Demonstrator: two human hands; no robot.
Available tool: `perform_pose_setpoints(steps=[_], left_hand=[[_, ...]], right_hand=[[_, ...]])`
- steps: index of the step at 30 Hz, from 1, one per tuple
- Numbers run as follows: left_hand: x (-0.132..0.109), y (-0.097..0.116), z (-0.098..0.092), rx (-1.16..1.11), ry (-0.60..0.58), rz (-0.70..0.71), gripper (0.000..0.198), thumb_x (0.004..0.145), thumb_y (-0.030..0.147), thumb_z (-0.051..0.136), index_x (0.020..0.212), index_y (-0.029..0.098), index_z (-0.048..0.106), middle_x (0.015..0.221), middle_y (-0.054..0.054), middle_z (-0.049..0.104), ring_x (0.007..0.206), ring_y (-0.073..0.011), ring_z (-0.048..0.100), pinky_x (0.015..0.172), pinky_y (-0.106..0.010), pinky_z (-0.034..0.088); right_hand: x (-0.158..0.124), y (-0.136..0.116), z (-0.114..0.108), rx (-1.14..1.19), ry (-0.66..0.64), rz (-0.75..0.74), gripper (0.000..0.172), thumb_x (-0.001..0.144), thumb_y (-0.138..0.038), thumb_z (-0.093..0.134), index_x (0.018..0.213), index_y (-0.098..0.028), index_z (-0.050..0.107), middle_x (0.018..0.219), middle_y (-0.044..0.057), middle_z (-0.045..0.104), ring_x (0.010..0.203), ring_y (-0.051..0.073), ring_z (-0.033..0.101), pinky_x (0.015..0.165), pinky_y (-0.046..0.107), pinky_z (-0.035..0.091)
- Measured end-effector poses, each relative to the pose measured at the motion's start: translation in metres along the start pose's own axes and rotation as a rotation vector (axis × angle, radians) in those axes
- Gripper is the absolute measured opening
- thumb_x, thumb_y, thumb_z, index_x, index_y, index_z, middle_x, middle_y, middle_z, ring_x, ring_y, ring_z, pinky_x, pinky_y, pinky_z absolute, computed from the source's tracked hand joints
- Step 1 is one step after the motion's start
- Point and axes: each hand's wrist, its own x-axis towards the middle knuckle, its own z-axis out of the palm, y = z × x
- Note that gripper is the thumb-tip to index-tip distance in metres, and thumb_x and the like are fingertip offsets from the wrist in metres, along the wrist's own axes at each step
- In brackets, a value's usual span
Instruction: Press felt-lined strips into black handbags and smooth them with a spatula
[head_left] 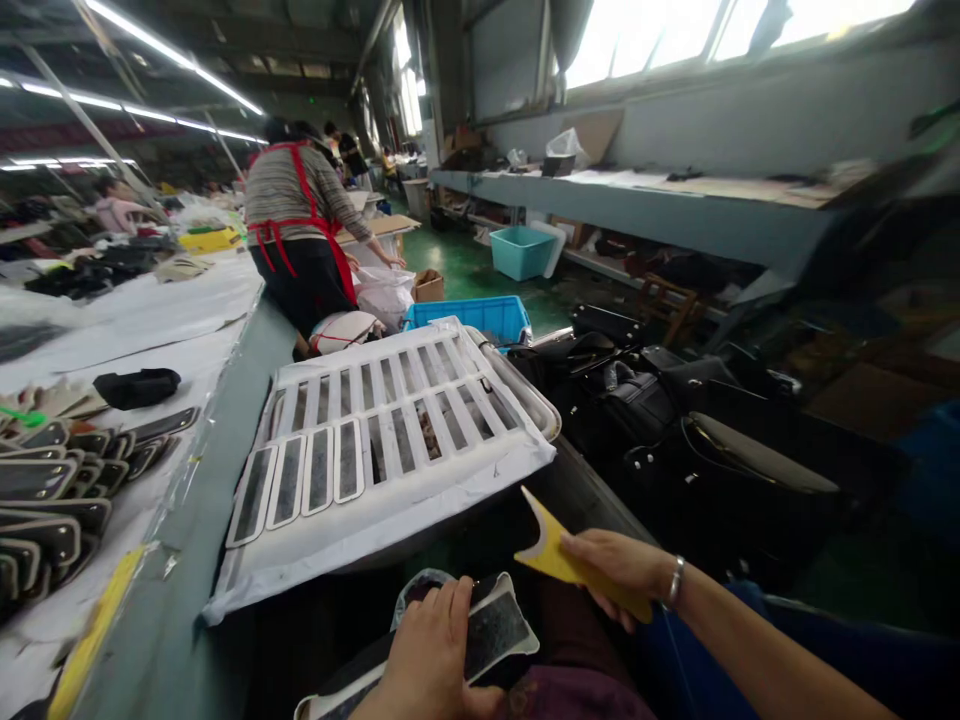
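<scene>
My left hand (431, 650) is closed over a dark, flat panel with a pale rim (499, 630), held low near my lap. My right hand (619, 570), with a bracelet at the wrist, grips a yellow flat piece with a curved notch at its end (551, 550), to the right of the panel. In front of both hands stands a slatted white rack (420, 500). Several dark, pale-rimmed strips (319, 470) lie side by side on its left part. A bit of clear plastic (424, 585) shows behind my left hand.
On the left table (217, 290) lie stacked dark panels (45, 540) and a black cloth piece (136, 387). Black bags (637, 400) are heaped at the right. Beyond the rack are a blue crate (472, 318) and a person in a red apron (300, 220). A teal bin (521, 253) stands farther back.
</scene>
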Motion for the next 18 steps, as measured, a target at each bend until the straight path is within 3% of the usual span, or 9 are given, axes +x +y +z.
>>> perform_pose_setpoints(steps=[2,4,8,11,13,15,18], left_hand=[[0.0,0.001,0.001,0.0,-0.016,-0.008,0.098,0.052,0.046,0.067,0.135,0.004,0.037,0.133,-0.019,0.046,0.118,-0.0357,0.044,0.102,-0.045,0.033],[0.0,-0.002,-0.004,-0.012,-0.05,-0.006,0.099,0.053,0.046,0.068,0.137,0.004,0.035,0.137,-0.019,0.042,0.122,-0.0359,0.039,0.105,-0.044,0.029],[0.005,-0.02,-0.03,-0.254,-0.26,0.072,0.107,0.053,0.047,0.073,0.141,0.011,0.026,0.144,-0.015,0.034,0.128,-0.033,0.034,0.108,-0.039,0.025],[0.022,-0.036,-0.043,-0.666,-0.477,0.118,0.083,0.071,0.062,0.057,0.138,0.018,0.036,0.138,-0.009,0.043,0.125,-0.0288,0.041,0.106,-0.037,0.028],[0.039,-0.041,-0.038,-0.988,-0.617,0.097,0.071,0.08,0.068,0.039,0.132,0.019,0.045,0.129,-0.008,0.054,0.118,-0.0278,0.048,0.104,-0.04,0.032],[0.055,-0.04,-0.026,-1.269,-0.74,0.104,0.073,0.083,0.071,0.027,0.126,0.017,0.051,0.117,-0.009,0.062,0.11,-0.0277,0.055,0.102,-0.044,0.033],[0.073,-0.034,-0.01,-1.572,-0.813,0.156,0.082,0.082,0.073,0.017,0.117,0.01,0.058,0.106,-0.013,0.066,0.104,-0.0275,0.058,0.104,-0.044,0.029]], right_hand=[[-0.007,0.001,0.005,-0.123,-0.159,0.02,0.055,0.089,-0.058,0.031,0.074,-0.013,0.057,0.044,0.0,0.053,0.036,0.011,0.052,0.036,0.018,0.04],[-0.008,-0.01,0.008,-0.351,-0.194,-0.046,0.048,0.088,-0.055,0.037,0.08,-0.013,0.06,0.052,0.001,0.058,0.04,0.01,0.053,0.039,0.017,0.039],[-0.004,-0.042,0.017,-0.79,-0.026,-0.231,0.033,0.084,-0.045,0.049,0.089,-0.016,0.065,0.075,0.003,0.066,0.059,0.012,0.06,0.05,0.019,0.04],[0.004,-0.058,0.032,-0.892,0.14,-0.256,0.03,0.084,-0.037,0.047,0.088,-0.015,0.067,0.083,0.008,0.068,0.074,0.019,0.062,0.061,0.025,0.042],[0.011,-0.063,0.044,-0.945,0.278,-0.238,0.038,0.089,-0.036,0.038,0.082,-0.012,0.067,0.083,0.013,0.067,0.077,0.023,0.062,0.066,0.031,0.041],[0.02,-0.064,0.054,-0.98,0.39,-0.224,0.045,0.091,-0.038,0.032,0.079,-0.011,0.067,0.083,0.016,0.067,0.079,0.026,0.061,0.069,0.035,0.04],[0.031,-0.064,0.059,-1.025,0.481,-0.277,0.046,0.092,-0.041,0.031,0.076,-0.014,0.066,0.08,0.011,0.067,0.077,0.022,0.061,0.07,0.033,0.038]])
